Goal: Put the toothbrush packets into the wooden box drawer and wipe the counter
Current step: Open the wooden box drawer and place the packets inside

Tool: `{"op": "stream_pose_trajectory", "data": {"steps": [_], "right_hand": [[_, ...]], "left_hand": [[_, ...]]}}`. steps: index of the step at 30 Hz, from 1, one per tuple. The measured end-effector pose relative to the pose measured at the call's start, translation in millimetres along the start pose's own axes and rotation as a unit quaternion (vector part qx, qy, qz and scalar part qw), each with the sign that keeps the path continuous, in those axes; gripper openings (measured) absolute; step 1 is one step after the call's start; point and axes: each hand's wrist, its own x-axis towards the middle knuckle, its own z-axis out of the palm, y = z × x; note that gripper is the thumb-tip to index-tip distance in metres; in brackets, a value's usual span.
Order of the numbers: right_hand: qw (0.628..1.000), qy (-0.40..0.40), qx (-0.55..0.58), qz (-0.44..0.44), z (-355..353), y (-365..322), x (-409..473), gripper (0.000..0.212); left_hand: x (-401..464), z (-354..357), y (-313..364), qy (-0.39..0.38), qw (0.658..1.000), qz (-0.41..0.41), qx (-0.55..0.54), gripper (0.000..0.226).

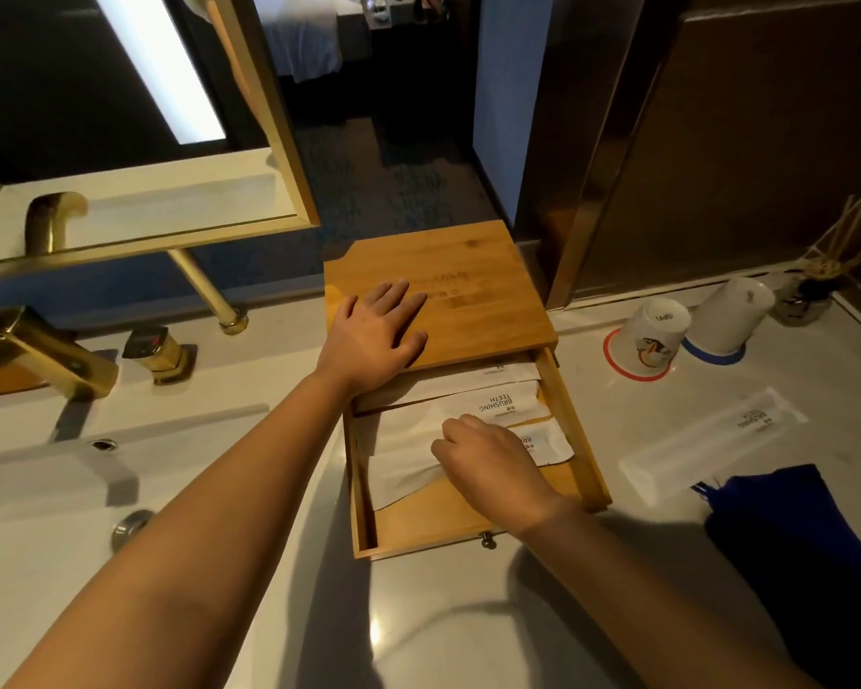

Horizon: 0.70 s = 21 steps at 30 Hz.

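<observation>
The left hand lies flat on top of the wooden box, its fingers straight and spread, holding it still. The right hand is down inside the open drawer, fingers curled over the white toothbrush packets. I cannot tell if it is pinching a packet or just pushing it down.

The packets in the drawer lie crooked, one over another. It would be good to slide them flat and straight toward the back of the box, so the drawer can shut without bending a corner. Keep the left hand pressing, because the box could slip on the smooth desk.

One more packet waits on the desk to the right of the box, and a dark blue cloth lies just past it.

The box is pale smooth wood with a tiny metal knob. The packets look thin and papery. Two cups stand upside down to the right of the box.
</observation>
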Motion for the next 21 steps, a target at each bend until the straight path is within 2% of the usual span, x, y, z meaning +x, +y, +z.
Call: {"op": "stream_pose_trajectory", "data": {"steps": [2,3,6,8,13,21], "right_hand": [[0.999,-0.006,0.023,0.021,-2,-4,-2,0.026],[0.997,-0.021,0.054,0.042,-1,-6,-4,0.029],[0.983,-0.164,0.051,0.064,-4,-7,-17,0.052],[0.977,-0.206,0.037,0.046,1,-6,-22,0.055],[0.967,-0.240,0.079,0.045,14,4,-19,0.061],[0.963,-0.234,0.088,0.105,21,0,-18,0.064]], "left_hand": [[0,0,-1,0.001,1.000,0.001,0.000,0.060],[0,0,-1,0.001,1.000,0.001,-0.001,0.059],[0,1,-1,0.003,1.000,0.003,0.000,0.059],[1,0,-1,0.004,1.000,0.004,-0.002,0.059],[1,2,-2,0.003,1.000,0.002,0.002,0.059],[0,2,-1,0.000,1.000,0.000,-0.001,0.060]]}}
